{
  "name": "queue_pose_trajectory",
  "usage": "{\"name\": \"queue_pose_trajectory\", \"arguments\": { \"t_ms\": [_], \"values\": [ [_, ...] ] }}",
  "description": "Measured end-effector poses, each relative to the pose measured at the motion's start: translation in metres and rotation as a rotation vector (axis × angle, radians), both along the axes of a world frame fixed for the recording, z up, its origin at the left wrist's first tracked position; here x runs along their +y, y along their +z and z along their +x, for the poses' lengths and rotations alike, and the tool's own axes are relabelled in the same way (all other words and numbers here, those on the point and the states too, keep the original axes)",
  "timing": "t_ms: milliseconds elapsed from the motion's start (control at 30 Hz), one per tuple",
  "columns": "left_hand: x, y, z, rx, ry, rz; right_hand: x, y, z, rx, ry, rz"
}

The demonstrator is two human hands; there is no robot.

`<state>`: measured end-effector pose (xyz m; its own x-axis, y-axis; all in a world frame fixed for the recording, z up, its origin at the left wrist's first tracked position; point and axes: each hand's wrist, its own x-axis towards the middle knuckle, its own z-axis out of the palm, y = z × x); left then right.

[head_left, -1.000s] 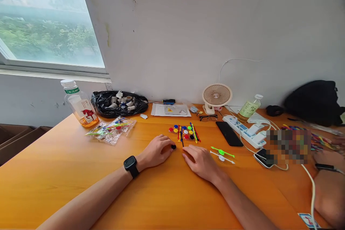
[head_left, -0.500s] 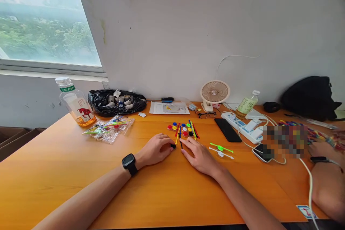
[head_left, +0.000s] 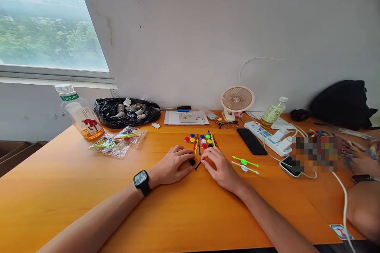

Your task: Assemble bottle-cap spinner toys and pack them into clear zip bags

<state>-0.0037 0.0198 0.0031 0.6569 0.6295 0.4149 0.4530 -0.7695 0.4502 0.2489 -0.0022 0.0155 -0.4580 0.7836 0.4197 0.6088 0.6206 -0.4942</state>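
Observation:
My left hand, a watch on its wrist, rests on the table with thumb and fingers closed around a small black disc. My right hand pinches a slim black plastic arrow just right of that disc, the two pieces apart. Beyond my fingers lie several coloured discs, among them a yellow disc and a red disc. Loose arrows lie among them, such as a blue arrow. Right of my right hand are a green arrow spinner and a white arrow spinner, each with a disc at its middle.
Clear plastic bags of coloured parts lie left, beside a tall bottle and a black bag. At the back stands a fan. A phone, power strip and cables are right. Another person's arm reaches in.
My right hand has lifted slightly and now holds the black arrow angled, its tip down to the left. The black disc shows more fully between my left thumb and fingers.

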Motion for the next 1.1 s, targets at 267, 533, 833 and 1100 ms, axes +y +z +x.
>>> {"name": "queue_pose_trajectory", "arguments": {
  "t_ms": [267,533,833,1100],
  "values": [
    [0.0,0.002,0.001,-0.062,-0.013,-0.024,-0.001,-0.004,0.001,0.065,-0.021,-0.094],
    [0.001,0.003,-0.003,-0.097,-0.043,-0.116,-0.006,-0.004,0.0,0.122,0.021,-0.262],
    [-0.001,0.003,-0.003,-0.079,-0.052,-0.136,-0.011,-0.011,-0.015,0.22,0.13,-0.306],
    [0.0,-0.004,-0.002,-0.072,0.008,-0.14,0.002,-0.022,-0.02,0.379,0.107,-0.491]
  ]
}}
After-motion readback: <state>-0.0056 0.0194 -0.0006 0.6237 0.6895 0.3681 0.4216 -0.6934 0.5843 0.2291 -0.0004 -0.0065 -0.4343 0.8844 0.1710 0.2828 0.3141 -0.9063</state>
